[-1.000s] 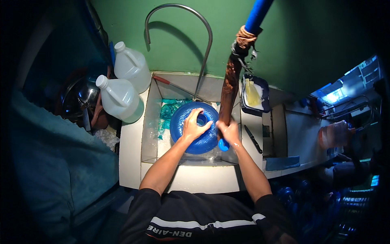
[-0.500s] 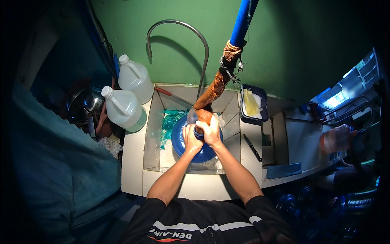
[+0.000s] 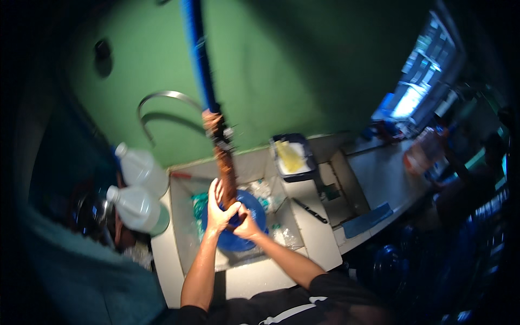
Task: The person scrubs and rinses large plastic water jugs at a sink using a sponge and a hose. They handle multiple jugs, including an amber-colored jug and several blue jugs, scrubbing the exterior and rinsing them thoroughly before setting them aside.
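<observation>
- Left hand (image 3: 218, 216) cupped, thumb wide, against the brown wrapped tubular hose (image 3: 225, 170);
- right hand (image 3: 247, 225) at its lower end, grip unclear, cannot tell;
- round blue plastic container (image 3: 235, 243) beneath both hands.

Downward fisheye view, head height

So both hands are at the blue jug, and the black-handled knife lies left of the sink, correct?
No: in the head view, the black-handled knife lies right of the sink. Your left hand and right hand are at the blue jug.
</observation>
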Action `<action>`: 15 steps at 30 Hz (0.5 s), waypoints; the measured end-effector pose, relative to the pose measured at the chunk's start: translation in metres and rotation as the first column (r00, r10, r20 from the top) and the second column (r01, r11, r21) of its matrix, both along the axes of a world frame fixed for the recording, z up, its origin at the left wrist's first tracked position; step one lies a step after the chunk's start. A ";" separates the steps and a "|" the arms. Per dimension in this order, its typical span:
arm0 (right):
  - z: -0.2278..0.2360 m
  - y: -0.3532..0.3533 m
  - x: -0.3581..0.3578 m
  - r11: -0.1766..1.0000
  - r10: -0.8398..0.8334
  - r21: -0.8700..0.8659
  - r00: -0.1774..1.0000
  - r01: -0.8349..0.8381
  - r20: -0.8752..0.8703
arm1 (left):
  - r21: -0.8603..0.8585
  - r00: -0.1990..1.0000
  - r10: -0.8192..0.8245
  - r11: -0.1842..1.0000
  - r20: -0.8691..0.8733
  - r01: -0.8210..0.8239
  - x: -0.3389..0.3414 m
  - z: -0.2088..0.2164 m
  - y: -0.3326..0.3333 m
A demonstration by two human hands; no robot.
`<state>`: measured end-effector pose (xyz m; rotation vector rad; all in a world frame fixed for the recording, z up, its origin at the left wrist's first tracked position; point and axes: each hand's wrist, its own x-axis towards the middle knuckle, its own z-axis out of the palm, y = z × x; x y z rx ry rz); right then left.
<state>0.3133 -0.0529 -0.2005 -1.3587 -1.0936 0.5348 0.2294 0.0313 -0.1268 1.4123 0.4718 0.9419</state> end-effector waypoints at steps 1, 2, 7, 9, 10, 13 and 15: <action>-0.008 0.012 -0.003 0.978 -0.083 -0.172 0.974 0.121 0.213 | 0.130 0.994 0.007 0.992 -0.110 0.007 0.011 0.008 0.006; -0.015 0.026 -0.001 0.948 0.013 -0.314 0.976 0.057 0.218 | 0.044 0.913 -0.002 0.999 -0.409 0.022 0.016 0.015 0.009; -0.038 0.068 0.039 0.616 0.701 -0.589 0.706 -0.524 0.105 | 0.201 0.779 0.189 0.976 -0.597 -0.083 0.023 0.026 0.005; -0.040 0.069 0.046 0.930 0.325 -0.157 0.943 -0.332 -0.069 | 0.141 0.831 0.167 0.984 -0.530 -0.108 0.021 0.020 0.002; -0.040 0.066 0.045 0.952 0.190 -0.248 0.982 -0.180 0.017 | 0.270 0.841 0.223 0.958 -0.493 -0.096 0.021 0.016 0.002; -0.028 0.060 0.036 0.948 0.316 -0.144 0.895 -0.283 0.316 | 0.544 0.754 0.347 0.839 -0.558 0.017 0.019 0.008 0.005; -0.016 0.056 0.037 0.575 0.712 -0.611 0.700 -0.544 0.046 | 0.568 0.718 0.364 0.821 -0.593 0.053 0.019 0.007 0.006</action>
